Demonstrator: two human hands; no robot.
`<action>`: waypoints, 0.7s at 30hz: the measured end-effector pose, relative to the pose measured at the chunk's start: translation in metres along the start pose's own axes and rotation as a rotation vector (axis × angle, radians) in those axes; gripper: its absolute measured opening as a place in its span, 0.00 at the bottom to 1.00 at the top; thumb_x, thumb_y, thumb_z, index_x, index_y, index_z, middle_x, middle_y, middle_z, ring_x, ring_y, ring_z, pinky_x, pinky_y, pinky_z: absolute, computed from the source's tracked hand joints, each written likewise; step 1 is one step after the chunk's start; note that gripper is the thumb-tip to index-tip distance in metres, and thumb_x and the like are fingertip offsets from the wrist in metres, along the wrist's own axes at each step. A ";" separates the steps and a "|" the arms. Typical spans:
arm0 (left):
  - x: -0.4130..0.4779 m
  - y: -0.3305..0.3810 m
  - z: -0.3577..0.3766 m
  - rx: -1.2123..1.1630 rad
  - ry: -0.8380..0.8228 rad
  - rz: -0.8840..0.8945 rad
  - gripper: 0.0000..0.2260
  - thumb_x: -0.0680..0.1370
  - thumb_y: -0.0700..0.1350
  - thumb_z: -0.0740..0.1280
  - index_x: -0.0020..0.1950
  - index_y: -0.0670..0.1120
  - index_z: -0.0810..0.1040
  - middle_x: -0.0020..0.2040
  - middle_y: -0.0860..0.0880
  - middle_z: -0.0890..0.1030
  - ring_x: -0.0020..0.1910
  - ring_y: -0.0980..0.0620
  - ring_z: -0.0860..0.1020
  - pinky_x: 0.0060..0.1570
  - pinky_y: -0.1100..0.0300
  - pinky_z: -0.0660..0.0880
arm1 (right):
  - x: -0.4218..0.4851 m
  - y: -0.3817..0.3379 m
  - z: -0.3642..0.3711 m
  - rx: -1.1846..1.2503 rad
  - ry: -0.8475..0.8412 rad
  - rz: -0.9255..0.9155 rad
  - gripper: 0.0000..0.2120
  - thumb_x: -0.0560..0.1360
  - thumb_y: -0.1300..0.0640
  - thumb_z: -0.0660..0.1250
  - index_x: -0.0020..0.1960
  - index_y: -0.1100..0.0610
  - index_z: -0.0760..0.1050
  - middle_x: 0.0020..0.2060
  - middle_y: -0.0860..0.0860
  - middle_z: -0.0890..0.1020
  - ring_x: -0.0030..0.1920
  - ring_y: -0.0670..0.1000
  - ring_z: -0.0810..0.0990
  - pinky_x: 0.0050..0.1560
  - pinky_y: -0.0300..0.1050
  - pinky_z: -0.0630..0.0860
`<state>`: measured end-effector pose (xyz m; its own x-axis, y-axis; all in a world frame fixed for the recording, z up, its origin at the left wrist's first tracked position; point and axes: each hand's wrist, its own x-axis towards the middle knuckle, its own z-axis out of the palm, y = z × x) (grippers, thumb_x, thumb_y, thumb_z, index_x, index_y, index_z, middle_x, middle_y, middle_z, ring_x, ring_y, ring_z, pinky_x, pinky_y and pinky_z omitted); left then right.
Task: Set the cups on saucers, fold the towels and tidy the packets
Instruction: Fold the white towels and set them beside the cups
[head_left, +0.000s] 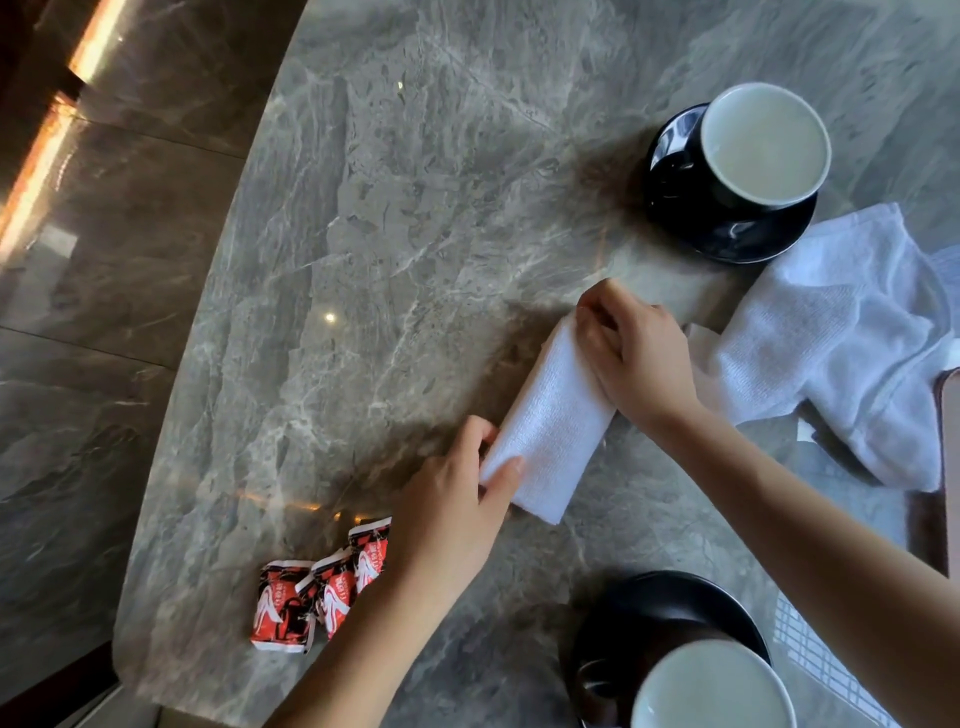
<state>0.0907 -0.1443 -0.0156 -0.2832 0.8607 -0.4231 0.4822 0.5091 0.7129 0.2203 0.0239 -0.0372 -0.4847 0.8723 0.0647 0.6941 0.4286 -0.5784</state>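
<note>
Left hand (451, 501) pinches near end of folded towel (550, 421); right hand (636, 356) pinches far end; I see loose towel (841, 338), three packets (322, 587) nearby.

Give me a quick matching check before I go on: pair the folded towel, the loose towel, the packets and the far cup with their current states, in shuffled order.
Things:
1. folded towel
2. loose towel
3. packets
4. far cup

States:
A. stands on a black saucer
B. lies crumpled, not folded
C. held at its ends by the left hand and right hand
D. red wrappers, side by side

Pairs: 1-C, 2-B, 3-D, 4-A
</note>
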 end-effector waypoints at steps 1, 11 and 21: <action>0.000 -0.001 0.000 0.093 0.028 0.036 0.08 0.75 0.56 0.60 0.48 0.54 0.66 0.31 0.51 0.78 0.33 0.47 0.79 0.32 0.53 0.73 | 0.002 0.000 0.000 -0.003 -0.003 -0.001 0.05 0.76 0.57 0.60 0.45 0.57 0.73 0.31 0.49 0.77 0.31 0.51 0.74 0.35 0.37 0.60; 0.005 -0.003 -0.006 0.269 0.160 0.170 0.10 0.71 0.53 0.69 0.41 0.50 0.70 0.33 0.57 0.68 0.36 0.50 0.73 0.35 0.54 0.68 | 0.006 0.000 0.008 -0.024 0.012 -0.040 0.05 0.73 0.59 0.60 0.49 0.53 0.70 0.36 0.39 0.71 0.39 0.40 0.68 0.52 0.43 0.63; -0.011 0.007 -0.016 0.340 0.198 0.167 0.17 0.74 0.54 0.62 0.59 0.47 0.72 0.53 0.51 0.75 0.54 0.49 0.74 0.50 0.54 0.69 | 0.010 -0.014 -0.009 -0.144 -0.019 -0.089 0.09 0.76 0.54 0.60 0.55 0.53 0.73 0.47 0.47 0.76 0.50 0.51 0.72 0.51 0.46 0.64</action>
<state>0.0834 -0.1501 0.0028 -0.3154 0.9320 -0.1784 0.7717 0.3613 0.5234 0.2106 0.0291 -0.0216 -0.5567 0.8253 0.0943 0.7162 0.5344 -0.4488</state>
